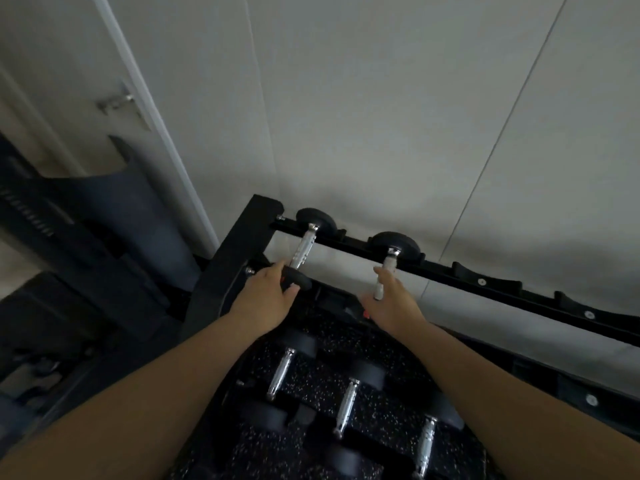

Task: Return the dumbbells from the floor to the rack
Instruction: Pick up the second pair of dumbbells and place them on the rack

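Observation:
Two dumbbells with chrome handles and black round heads lie across the top tier of the black rack (pixel 485 282), at its left end. My left hand (pixel 266 296) grips the near head of the left dumbbell (pixel 304 249), thumb and fingers around it. My right hand (pixel 394 303) lies over the handle of the right dumbbell (pixel 394 242) with its fingers spread and extended; the near head is hidden under my palm. On the tier below, three more dumbbells (pixel 348 403) lie side by side between my forearms.
The rack's thick black upright (pixel 235 258) stands just left of my left hand. Empty saddles (pixel 485 277) run along the top rail to the right. A dark padded machine (pixel 86 230) fills the left side. A white wall (pixel 381 116) is behind the rack.

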`<state>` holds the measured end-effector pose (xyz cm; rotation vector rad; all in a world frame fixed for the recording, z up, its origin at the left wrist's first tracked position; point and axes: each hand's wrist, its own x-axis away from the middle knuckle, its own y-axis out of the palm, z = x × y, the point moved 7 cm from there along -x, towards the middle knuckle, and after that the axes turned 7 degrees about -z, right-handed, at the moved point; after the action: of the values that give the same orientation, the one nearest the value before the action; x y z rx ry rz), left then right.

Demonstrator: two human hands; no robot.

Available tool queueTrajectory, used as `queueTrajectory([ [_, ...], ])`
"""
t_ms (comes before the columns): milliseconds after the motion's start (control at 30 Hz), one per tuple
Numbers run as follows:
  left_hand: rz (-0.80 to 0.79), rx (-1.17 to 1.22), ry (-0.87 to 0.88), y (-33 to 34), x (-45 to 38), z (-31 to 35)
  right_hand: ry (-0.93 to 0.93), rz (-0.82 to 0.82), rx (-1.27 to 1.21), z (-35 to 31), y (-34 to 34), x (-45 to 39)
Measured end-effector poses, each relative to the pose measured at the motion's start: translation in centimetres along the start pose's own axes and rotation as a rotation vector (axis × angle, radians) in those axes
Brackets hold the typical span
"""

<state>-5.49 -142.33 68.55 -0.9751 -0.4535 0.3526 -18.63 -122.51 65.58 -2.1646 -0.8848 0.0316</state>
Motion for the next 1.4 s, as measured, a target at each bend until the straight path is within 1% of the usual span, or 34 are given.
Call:
queueTrajectory([
  [133, 0.007, -0.049, -0.086, -0.1, 4.6, -2.9, -0.101, -0.103, 0.034, -2.7, 3.9, 2.3],
  [267, 0.021, -0.014, -0.174, -0.2, 10.1, -6.6, -0.153, -0.175, 0.06, -4.5, 7.9, 5.0],
  [433, 0.017, -0.002, -0.297, 0.7, 19.0, -12.2, -0.212, -0.291, 0.153, -6.3, 13.3, 9.8],
  [533, 0.005, -0.013, -0.388, 1.3, 24.8, -15.4, -0.229, -0.36, 0.16, -7.6, 16.9, 13.2],
  [700, 0.03, -0.022, -0.506, 1.5, 33.3, -19.6, -0.329, -0.422, 0.207, -11.2, 22.7, 18.3],
  [900, 0.096, 0.045, -0.621, 2.1, 40.7, -23.5, -0.441, -0.543, 0.247, -14.3, 29.2, 22.8],
  [1167, 0.195, 0.183, -0.865, 5.2, 50.8, -28.0, -0.534, -0.739, 0.34, -16.8, 36.9, 27.8],
  [1400, 0.258, 0.27, -1.062, 8.0, 60.9, -31.9, -0.603, -0.879, 0.417, -19.3, 44.5, 34.4],
])
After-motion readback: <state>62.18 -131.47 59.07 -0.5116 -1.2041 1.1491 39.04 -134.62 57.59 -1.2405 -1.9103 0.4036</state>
